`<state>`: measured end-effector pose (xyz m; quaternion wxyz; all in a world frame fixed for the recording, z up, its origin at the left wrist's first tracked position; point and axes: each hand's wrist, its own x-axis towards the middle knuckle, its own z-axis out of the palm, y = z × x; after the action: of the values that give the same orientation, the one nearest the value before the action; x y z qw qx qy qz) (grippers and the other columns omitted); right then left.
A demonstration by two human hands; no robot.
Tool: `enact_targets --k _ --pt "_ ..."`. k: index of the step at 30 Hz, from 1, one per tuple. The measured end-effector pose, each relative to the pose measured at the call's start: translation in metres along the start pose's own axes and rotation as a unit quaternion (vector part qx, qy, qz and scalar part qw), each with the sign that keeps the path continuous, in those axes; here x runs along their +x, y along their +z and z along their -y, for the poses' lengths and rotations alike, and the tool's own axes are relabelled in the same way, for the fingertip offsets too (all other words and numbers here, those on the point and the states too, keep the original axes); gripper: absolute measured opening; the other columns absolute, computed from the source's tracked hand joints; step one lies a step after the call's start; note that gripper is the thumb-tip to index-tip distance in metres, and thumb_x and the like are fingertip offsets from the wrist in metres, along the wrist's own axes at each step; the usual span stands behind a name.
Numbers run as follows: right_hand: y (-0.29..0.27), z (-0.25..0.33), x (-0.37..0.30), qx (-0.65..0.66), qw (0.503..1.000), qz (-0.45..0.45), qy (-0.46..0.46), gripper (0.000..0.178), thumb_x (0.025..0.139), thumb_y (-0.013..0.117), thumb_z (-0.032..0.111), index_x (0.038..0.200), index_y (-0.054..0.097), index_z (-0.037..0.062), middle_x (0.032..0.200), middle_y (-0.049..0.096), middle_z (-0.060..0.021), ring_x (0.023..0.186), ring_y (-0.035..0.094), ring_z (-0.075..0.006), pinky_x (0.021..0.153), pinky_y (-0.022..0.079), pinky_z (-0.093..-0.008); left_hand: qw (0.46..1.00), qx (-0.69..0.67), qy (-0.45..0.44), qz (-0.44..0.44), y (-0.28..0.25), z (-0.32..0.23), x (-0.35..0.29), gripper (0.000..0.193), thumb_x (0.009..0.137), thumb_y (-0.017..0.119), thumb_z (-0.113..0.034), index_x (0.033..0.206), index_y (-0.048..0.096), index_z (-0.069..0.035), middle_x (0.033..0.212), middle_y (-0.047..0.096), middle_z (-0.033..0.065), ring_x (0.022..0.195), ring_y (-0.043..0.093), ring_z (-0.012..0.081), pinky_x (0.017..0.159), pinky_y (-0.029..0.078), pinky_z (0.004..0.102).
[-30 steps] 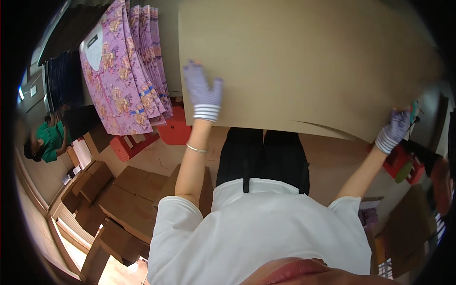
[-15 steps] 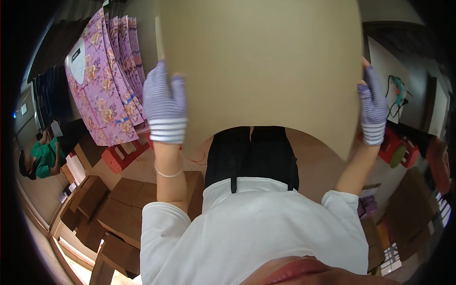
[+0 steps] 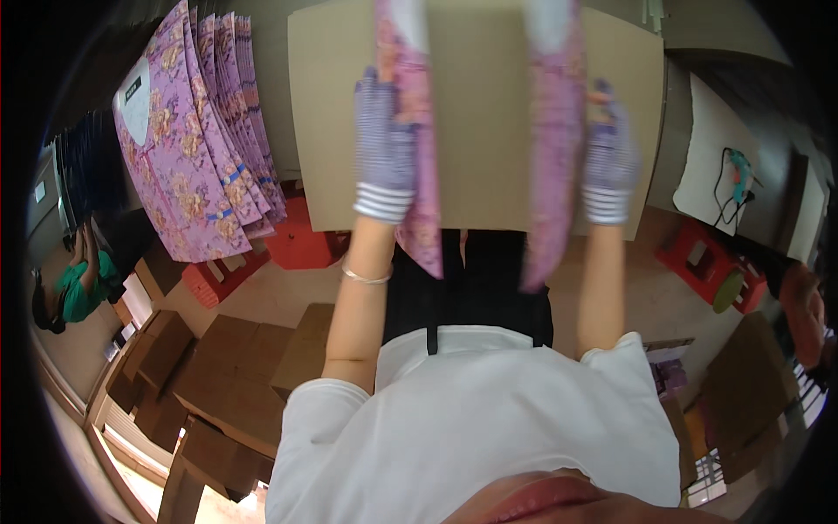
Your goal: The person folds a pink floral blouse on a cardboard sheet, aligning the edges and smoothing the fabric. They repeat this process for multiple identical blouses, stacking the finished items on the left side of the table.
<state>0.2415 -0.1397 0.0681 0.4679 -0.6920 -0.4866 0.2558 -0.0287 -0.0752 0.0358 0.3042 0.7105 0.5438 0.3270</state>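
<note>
Two long pink-purple floral pieces (image 3: 422, 166) (image 3: 559, 166) with white upper parts and slanted lower tips stand side by side, smeared by motion. They hang over a flat tan board (image 3: 480, 113). My left hand (image 3: 384, 148), in a purple striped glove with bare fingertips, grips the outer edge of the left piece. Along the outer edge of the right piece is my right hand (image 3: 611, 153), in a matching glove, its fingers bent and seemingly closed on that edge. Whether the two pieces join at the top is cut off by the frame.
Several matching floral pieces (image 3: 183, 175) stand in a row at the left. Red stools (image 3: 301, 236) (image 3: 698, 258) flank the board. Cardboard boxes (image 3: 231, 375) fill the lower left. A teal glue gun (image 3: 740, 175) lies right. A person in green (image 3: 83, 284) works far left.
The tan board, held up between both hands before, now lies flat and farther off. My hands have moved inward and hold the floral pieces.
</note>
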Motion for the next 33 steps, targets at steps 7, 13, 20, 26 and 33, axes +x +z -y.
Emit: enact_targets --k 7,13,20,26,33 --pt "-0.027 -0.022 -0.004 0.172 0.981 0.008 0.086 0.062 0.099 0.046 0.045 0.144 0.039 0.0028 0.151 0.038 -0.0117 0.138 0.037 -0.0275 0.113 0.030 -0.0425 0.990 -0.130 -0.044 0.028 -0.013 -0.003 0.007 0.060 0.098 0.045 -0.035 0.150 0.032 -0.009 0.157 0.027 0.0156 0.145 0.023 0.0343 0.118 0.021 0.0462" --pt "0.071 -0.033 -0.001 -0.422 0.898 0.059 -0.109 0.054 0.087 0.059 0.039 0.135 0.053 0.0155 0.150 0.042 -0.0083 0.141 0.032 -0.0369 0.109 0.023 -0.0630 0.920 0.377 -0.007 0.102 0.053 -0.027 0.013 0.057 0.084 0.062 -0.032 0.137 0.052 -0.013 0.157 0.026 0.0199 0.141 0.017 0.0539 0.111 0.019 0.0656" --pt "-0.059 -0.036 0.023 0.271 0.930 -0.034 0.246 0.058 0.098 0.049 0.046 0.138 0.048 0.0031 0.145 0.045 -0.0165 0.130 0.048 -0.0257 0.106 0.039 -0.0372 0.952 -0.289 -0.096 -0.030 -0.014 0.025 0.016 0.051 0.090 0.057 -0.029 0.137 0.052 -0.012 0.155 0.030 0.0202 0.141 0.024 0.0489 0.114 0.023 0.0555" --pt "-0.147 -0.027 0.030 0.089 0.976 0.059 0.188 0.051 0.094 0.055 0.006 0.143 0.041 -0.0010 0.142 0.048 -0.0118 0.114 0.058 -0.0157 0.097 0.047 -0.0264 0.919 -0.351 -0.177 -0.037 -0.045 0.044 0.046 0.052 0.091 0.055 -0.029 0.139 0.049 -0.009 0.153 0.031 0.0218 0.140 0.027 0.0484 0.114 0.024 0.0537" --pt "-0.133 -0.012 0.096 -0.377 0.924 0.031 -0.062 0.049 0.094 0.056 0.007 0.142 0.046 0.0064 0.135 0.057 -0.0112 0.119 0.057 -0.0205 0.102 0.043 -0.0303 0.992 -0.053 -0.003 -0.116 -0.006 0.037 0.096 0.054 0.094 0.052 -0.029 0.141 0.045 -0.005 0.151 0.033 0.0238 0.138 0.029 0.0477 0.114 0.025 0.0517"
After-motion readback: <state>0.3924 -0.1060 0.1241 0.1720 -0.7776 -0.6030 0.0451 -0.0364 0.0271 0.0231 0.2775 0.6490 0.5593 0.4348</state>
